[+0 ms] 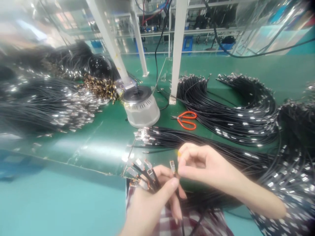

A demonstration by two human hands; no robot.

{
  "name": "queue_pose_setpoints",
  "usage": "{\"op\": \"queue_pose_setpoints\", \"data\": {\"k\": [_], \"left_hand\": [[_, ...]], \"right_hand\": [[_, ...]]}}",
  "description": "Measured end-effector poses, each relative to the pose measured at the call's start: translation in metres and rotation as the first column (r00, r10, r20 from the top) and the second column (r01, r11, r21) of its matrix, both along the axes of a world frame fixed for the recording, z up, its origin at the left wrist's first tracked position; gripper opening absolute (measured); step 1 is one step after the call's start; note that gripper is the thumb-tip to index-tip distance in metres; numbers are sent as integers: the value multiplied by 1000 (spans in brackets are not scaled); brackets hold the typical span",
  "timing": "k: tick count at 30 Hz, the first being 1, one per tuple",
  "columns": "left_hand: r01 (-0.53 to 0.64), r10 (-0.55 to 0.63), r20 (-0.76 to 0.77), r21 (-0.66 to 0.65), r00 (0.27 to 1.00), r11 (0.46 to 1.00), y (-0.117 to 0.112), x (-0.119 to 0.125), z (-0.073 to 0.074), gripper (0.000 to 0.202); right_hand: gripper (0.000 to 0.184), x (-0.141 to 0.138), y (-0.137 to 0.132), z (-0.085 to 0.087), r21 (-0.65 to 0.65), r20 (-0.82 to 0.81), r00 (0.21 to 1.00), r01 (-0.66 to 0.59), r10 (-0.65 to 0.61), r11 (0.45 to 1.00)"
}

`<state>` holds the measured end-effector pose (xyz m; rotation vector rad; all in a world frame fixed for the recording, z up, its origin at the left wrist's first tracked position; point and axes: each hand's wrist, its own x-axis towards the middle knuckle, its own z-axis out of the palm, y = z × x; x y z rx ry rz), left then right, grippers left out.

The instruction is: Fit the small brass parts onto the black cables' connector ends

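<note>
Left hand clamped on silver-tipped black cables. Right hand fingertips together at small yellow piece; pinch unclear. Apparent step: single-connector handling; next move likely needs steady alignment.

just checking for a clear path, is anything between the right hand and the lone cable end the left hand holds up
Nothing visible is. The right hand is close beside the cable end, on its right; whether they touch is hard to tell. The scissors lie beyond both, not between them.
</note>
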<state>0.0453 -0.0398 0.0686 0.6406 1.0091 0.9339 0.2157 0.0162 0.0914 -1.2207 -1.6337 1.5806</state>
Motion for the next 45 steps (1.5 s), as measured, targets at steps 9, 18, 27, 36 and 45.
{"op": "queue_pose_setpoints", "data": {"k": [9,18,27,36,45], "left_hand": [[35,-35,6,-9,999,999,1,0,-3,17],[60,-60,72,6,996,998,0,-2,-8,19],[80,-81,12,37,997,996,0,-2,-8,19],[-15,10,91,55,996,998,3,-2,-12,18],[-62,60,54,51,997,997,4,-2,-8,14]], "right_hand": [[16,1,0,-2,-52,-47,999,-24,22,998],[18,-1,2,-3,-43,-27,999,-31,30,999],[16,-6,-3,-5,-80,-26,1000,8,-10,997],[20,-7,-7,-13,-40,-133,991,26,-31,999],[20,-9,-10,-15,8,-152,986,66,-64,998]]}}
